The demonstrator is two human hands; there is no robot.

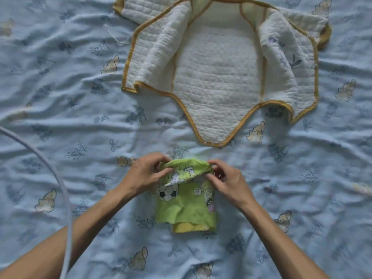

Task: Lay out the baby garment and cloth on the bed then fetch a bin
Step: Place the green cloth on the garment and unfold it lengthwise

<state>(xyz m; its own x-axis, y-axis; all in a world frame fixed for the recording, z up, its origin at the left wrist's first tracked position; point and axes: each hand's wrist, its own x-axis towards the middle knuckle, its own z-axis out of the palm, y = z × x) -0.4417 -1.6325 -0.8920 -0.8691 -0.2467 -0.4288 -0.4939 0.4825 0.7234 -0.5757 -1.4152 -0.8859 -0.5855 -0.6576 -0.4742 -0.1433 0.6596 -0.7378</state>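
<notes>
A white quilted baby garment (219, 77) with mustard trim lies opened flat on the upper middle of the bed, both front flaps spread outward. Below it sits a folded green cloth (187, 208) printed with a football and cartoon figures, a yellow layer showing at its near edge. My left hand (145, 174) pinches the cloth's far left edge. My right hand (225, 180) pinches the far right edge. Between the two hands the top fold is lifted slightly off the bed.
The bed is covered by a wrinkled light blue sheet (80, 117) printed with flowers and small animals. A pale grey cable or cord (60, 182) curves down the left side, over my left forearm. No bin is in view.
</notes>
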